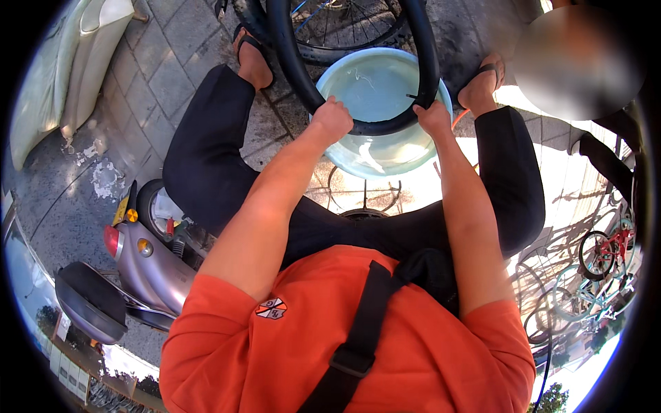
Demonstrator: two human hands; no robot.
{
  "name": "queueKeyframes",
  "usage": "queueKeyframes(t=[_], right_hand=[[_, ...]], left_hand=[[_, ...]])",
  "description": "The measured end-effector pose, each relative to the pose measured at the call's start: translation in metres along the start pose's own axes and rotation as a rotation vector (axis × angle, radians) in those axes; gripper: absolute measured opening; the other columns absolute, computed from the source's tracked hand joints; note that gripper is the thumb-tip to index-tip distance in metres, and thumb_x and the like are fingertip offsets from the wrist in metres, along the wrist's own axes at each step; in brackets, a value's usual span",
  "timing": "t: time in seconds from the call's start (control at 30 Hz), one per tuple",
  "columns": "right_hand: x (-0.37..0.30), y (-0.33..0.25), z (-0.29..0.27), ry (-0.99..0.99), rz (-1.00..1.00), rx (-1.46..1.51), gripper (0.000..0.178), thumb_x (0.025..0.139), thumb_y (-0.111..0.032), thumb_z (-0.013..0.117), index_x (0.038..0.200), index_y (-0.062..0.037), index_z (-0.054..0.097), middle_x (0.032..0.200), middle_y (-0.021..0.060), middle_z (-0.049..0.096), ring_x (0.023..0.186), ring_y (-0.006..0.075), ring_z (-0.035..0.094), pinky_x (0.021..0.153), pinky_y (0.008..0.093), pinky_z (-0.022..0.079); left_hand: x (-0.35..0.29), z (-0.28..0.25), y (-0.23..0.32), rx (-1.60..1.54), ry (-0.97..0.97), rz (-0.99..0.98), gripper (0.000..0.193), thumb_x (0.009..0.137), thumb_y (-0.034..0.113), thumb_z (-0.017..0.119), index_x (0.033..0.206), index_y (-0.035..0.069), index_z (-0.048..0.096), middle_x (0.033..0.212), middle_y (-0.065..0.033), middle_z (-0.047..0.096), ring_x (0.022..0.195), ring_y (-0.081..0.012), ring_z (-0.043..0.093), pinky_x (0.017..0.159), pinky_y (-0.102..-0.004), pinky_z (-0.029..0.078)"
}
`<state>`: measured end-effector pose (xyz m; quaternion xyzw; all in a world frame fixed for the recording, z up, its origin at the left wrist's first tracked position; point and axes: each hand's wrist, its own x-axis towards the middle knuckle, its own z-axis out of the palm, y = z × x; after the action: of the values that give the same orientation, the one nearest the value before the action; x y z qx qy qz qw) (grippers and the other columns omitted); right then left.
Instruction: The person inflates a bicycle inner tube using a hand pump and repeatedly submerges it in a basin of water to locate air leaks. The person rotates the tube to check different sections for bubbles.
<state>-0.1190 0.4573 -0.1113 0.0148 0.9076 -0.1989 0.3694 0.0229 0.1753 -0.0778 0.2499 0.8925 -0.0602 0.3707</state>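
A black, rounded inner tube (303,74) is held over a light blue plastic basin (372,162) of water. My left hand (332,119) is closed around the tube at its lower left. On the lower right, my right hand (432,117) grips the same tube beside its short valve stem (412,96). The tube's near curve crosses the basin between my hands; whether it touches the water I cannot tell. Its far part runs out of view at the top.
Beyond the basin lies a spoked bicycle wheel (323,54) with a black tyre. A purple scooter (148,265) stands at the left, below a pale padded seat (89,69). Several bicycles (599,255) are at the right, near a blurred round patch. An orange hose (460,117) passes the basin.
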Motion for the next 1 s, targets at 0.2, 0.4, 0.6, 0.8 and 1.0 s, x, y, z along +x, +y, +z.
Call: queueKeyframes(t=[0.2, 0.4, 0.6, 0.8, 1.0], right_hand=[[0.026, 0.015, 0.022, -0.009, 0.039, -0.031, 0.050, 0.092, -0.043, 0.080, 0.114, 0.0021, 0.075, 0.102, 0.0274, 0.078, 0.107, 0.0462, 0.074, 0.093, 0.0489, 0.057], [0.036, 0.011, 0.037, 0.016, 0.015, -0.106, 0.047, 0.094, -0.043, 0.077, 0.112, 0.0003, 0.076, 0.103, 0.0291, 0.077, 0.106, 0.0482, 0.073, 0.092, 0.0527, 0.057], [0.048, 0.020, 0.052, 0.026, -0.024, -0.099, 0.044, 0.094, -0.042, 0.078, 0.111, -0.0007, 0.076, 0.101, 0.0289, 0.077, 0.103, 0.0493, 0.073, 0.091, 0.0536, 0.058], [0.054, 0.013, 0.055, 0.017, -0.008, -0.105, 0.045, 0.094, -0.042, 0.078, 0.104, 0.0017, 0.076, 0.102, 0.0286, 0.077, 0.101, 0.0472, 0.075, 0.090, 0.0520, 0.059], [0.056, 0.006, 0.053, -0.012, -0.027, -0.128, 0.044, 0.096, -0.042, 0.077, 0.105, 0.0012, 0.076, 0.100, 0.0275, 0.078, 0.099, 0.0472, 0.075, 0.088, 0.0520, 0.059]], left_hand=[[0.020, 0.003, 0.004, 0.017, -0.074, 0.024, 0.020, 0.097, 0.019, 0.068, 0.110, 0.016, 0.082, 0.112, -0.0027, 0.077, 0.115, -0.0234, 0.068, 0.100, -0.0452, 0.046], [0.035, 0.016, 0.009, 0.062, -0.142, 0.024, 0.022, 0.097, 0.020, 0.069, 0.114, 0.016, 0.082, 0.113, -0.0021, 0.077, 0.114, -0.0249, 0.068, 0.099, -0.0468, 0.046], [0.042, 0.030, 0.009, 0.077, -0.130, 0.047, 0.021, 0.097, 0.021, 0.070, 0.114, 0.018, 0.082, 0.113, -0.0015, 0.076, 0.114, -0.0256, 0.068, 0.098, -0.0495, 0.045], [0.049, 0.037, 0.009, 0.072, -0.123, 0.027, 0.022, 0.096, 0.021, 0.067, 0.110, 0.015, 0.082, 0.107, -0.0033, 0.076, 0.109, -0.0247, 0.068, 0.097, -0.0493, 0.045], [0.054, 0.048, 0.009, 0.061, -0.057, 0.010, 0.017, 0.092, 0.020, 0.069, 0.100, 0.017, 0.083, 0.096, -0.0008, 0.076, 0.099, -0.0233, 0.070, 0.092, -0.0480, 0.045]])
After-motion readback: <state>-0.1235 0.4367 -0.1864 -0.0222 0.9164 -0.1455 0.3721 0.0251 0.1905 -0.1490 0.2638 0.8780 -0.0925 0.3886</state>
